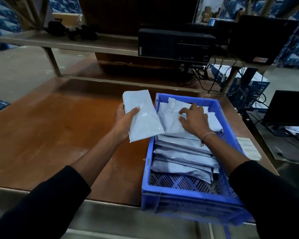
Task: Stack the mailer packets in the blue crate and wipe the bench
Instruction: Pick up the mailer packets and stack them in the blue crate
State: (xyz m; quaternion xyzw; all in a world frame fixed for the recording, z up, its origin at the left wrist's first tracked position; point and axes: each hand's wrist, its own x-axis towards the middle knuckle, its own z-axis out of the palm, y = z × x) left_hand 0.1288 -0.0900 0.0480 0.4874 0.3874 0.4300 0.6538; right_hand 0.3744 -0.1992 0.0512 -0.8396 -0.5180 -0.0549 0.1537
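A blue crate (190, 199) stands on the right part of the brown bench (50, 131), overhanging its front edge. Several grey mailer packets (183, 157) lie overlapped inside it. My left hand (123, 120) grips one grey packet (143, 116) just left of the crate's far left wall, thumb on top, the packet tilted over the rim. My right hand (194, 118) rests with spread fingers on the topmost packet (173, 116) at the crate's far end.
A raised shelf (76, 44) behind the bench carries a black computer case (175, 44), a black box and dark items at the left. Cables hang at the back right. A white paper label (248, 148) lies right of the crate. A dark monitor (288, 109) stands lower right.
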